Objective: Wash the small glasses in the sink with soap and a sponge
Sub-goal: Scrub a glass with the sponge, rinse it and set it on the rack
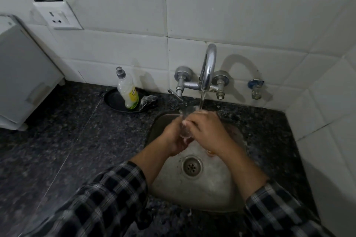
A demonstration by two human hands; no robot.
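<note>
A small clear glass point(185, 129) is held over the steel sink point(194, 196), just under the stream running from the chrome tap point(207, 67). My left hand point(174, 136) grips the glass from the left. My right hand point(207, 131) wraps over it from the right, fingers curled against its side and rim. Most of the glass is hidden between both hands. The soap bottle point(128, 90) stands on a black dish point(113, 100) left of the tap, with a soapy sponge point(147, 101) at the dish's right edge.
Dark speckled stone counter point(77, 131) surrounds the sink. A white appliance point(23, 75) sits at the far left under a wall socket point(57, 15). A small orange thing point(210, 153) lies in the sink near the drain point(192, 167). A second valve point(255, 88) juts from the tiled wall.
</note>
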